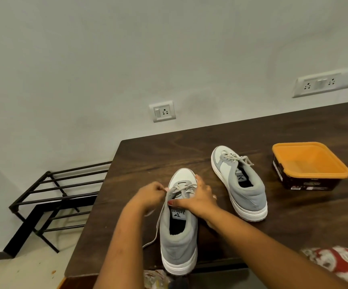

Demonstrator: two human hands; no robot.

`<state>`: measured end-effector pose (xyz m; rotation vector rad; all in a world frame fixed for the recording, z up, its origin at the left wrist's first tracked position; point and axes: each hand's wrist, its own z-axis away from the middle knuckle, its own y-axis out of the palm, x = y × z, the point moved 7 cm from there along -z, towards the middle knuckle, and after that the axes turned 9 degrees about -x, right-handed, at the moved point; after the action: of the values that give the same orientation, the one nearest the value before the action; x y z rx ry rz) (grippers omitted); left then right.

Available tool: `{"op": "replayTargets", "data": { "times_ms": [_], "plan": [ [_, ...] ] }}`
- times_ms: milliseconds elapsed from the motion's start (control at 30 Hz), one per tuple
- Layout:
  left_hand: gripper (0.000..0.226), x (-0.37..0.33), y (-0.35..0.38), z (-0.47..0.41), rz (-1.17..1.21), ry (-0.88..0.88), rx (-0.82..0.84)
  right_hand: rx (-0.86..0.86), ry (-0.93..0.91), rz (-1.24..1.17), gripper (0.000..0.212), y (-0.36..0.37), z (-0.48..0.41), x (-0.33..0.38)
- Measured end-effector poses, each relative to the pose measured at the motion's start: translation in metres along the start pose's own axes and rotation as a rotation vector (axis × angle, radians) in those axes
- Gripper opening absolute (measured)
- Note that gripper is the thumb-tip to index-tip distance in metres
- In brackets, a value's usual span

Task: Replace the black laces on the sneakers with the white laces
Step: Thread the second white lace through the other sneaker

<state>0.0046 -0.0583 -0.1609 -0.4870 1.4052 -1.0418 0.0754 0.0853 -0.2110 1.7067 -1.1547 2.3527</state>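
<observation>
Hands (151, 195) (199, 198) on grey sneaker (178, 238), white lace (182, 188)

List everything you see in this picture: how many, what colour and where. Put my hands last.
near sneaker: one, grey and white, at the table's front edge
far sneaker: one, grey and white, further back to the right
near lace: one, white, threaded, loose end trailing off the left side
far lace: one, white, threaded
tub: one, orange inside, dark outside, right side of the table
table: one, dark brown wood
rack: one, black metal, on the floor at left
small socket: one, white, on the wall
long socket panel: one, white, on the wall at right
patterned cloth: one, red and white, bottom right
left hand: pinches the near lace
right hand: rests on the near sneaker
</observation>
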Motion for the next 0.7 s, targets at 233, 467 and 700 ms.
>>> {"op": "replayTargets", "data": {
  "times_ms": [233, 467, 700],
  "plan": [
    [0.026, -0.018, -0.004, -0.001, 0.234, 0.081, -0.067, -0.016, 0.057, -0.145, 0.116, 0.0, 0.001, -0.002],
    [0.029, -0.019, -0.049, 0.006, 1.464, 0.018, -0.355, 0.019, 0.066, -0.086, 0.116, 0.006, 0.002, -0.004],
    [0.03, -0.003, -0.059, 0.008, 0.852, -0.095, -0.35, -0.001, 0.063, -0.075, 0.103, 0.006, 0.004, -0.002]
  ]
}}
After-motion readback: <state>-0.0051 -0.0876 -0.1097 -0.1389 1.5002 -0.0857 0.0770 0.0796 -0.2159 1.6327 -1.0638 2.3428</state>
